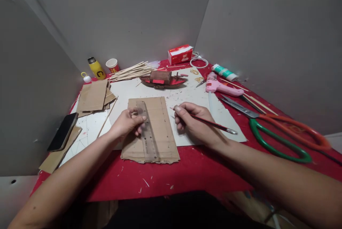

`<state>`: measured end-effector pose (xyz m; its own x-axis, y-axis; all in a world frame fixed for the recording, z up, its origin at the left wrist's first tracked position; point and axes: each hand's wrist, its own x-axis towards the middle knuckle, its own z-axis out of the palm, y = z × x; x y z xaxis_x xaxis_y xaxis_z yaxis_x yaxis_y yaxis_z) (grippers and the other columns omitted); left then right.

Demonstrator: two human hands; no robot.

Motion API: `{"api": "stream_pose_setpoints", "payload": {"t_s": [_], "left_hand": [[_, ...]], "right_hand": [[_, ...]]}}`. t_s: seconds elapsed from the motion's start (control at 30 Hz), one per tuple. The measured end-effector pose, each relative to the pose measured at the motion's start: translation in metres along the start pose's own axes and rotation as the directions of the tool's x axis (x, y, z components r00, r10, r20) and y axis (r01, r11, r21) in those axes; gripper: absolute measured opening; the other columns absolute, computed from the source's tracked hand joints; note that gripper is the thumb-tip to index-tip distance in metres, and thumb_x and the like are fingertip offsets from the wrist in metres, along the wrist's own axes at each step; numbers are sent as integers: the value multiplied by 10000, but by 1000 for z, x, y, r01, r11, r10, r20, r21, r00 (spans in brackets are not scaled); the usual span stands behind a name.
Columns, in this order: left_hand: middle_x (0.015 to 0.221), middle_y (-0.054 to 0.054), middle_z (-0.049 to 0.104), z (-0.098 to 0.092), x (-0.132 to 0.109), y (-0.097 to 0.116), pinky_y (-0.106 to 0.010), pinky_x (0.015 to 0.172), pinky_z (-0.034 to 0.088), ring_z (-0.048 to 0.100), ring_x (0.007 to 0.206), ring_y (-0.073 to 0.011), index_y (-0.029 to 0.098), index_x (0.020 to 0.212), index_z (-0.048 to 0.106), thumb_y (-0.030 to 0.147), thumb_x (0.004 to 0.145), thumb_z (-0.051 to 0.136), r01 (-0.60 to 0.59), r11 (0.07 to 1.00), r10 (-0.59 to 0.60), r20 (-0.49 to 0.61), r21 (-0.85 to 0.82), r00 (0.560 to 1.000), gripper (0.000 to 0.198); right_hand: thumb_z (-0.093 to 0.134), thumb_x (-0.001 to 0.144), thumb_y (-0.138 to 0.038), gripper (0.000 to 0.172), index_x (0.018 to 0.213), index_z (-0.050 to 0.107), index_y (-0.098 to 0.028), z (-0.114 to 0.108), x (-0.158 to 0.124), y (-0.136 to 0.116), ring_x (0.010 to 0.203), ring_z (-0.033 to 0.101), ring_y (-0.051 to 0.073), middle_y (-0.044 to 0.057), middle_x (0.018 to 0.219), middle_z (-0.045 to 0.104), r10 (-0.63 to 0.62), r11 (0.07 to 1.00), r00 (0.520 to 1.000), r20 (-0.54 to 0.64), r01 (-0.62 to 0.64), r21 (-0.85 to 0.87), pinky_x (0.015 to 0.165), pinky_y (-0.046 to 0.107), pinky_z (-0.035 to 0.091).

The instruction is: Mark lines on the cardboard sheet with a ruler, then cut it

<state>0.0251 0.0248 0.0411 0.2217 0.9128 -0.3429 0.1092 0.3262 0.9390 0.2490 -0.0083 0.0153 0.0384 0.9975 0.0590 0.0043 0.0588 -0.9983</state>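
A clear plastic ruler lies lengthwise over a piece of brown cardboard in front of me. My left hand pinches the ruler near its upper part, thumb on top. Faint pencil marks dot the cardboard along its right side. To the right of the cardboard, my right hand grips a dark red and black pencil, its tip pointing left and its silver end to the right. Under the cardboard is a white sheet. Beyond it stands a small model boat with a brown cabin.
Left are stacked cardboard pieces and a phone. Wooden sticks, a yellow bottle, a paper cup and a red tissue pack line the back. Right lie a pink glue gun and large scissors.
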Motion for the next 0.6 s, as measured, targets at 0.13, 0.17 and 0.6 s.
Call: {"api": "stream_pose_setpoints", "payload": {"t_s": [0.13, 0.17, 0.6], "left_hand": [[534, 23, 625, 10, 11, -2, -221, 386, 390, 534, 364, -114, 52, 1461, 405, 131, 823, 717, -9, 994, 11, -17, 109, 1000, 715], [528, 32, 615, 10, 15, -1, -224, 392, 393, 536, 368, -118, 54, 1486, 376, 133, 829, 706, -16, 990, 19, -20, 142, 1000, 740], [1055, -159, 704, -6, 16, -3, -427, 929, 467, 627, 1014, -305, 115, 1358, 596, 318, 880, 675, -401, 430, 486, 166, 809, 858, 525]], "right_hand": [[613, 888, -493, 361, 686, 555, -199, 0, 0, 10, 474, 507, 78, -33, 590, 558, -9, 999, 999, 31, 11, -49, 460, 218, 418], [603, 896, -480, 356, 681, 549, -201, 0, 0, 10, 477, 503, 78, -35, 587, 550, -12, 998, 999, 43, 14, -60, 468, 221, 420], [596, 924, -447, 331, 687, 577, -215, -5, -9, 10, 499, 483, 107, -22, 558, 549, 85, 990, 993, 87, -74, -121, 459, 234, 360]]}}
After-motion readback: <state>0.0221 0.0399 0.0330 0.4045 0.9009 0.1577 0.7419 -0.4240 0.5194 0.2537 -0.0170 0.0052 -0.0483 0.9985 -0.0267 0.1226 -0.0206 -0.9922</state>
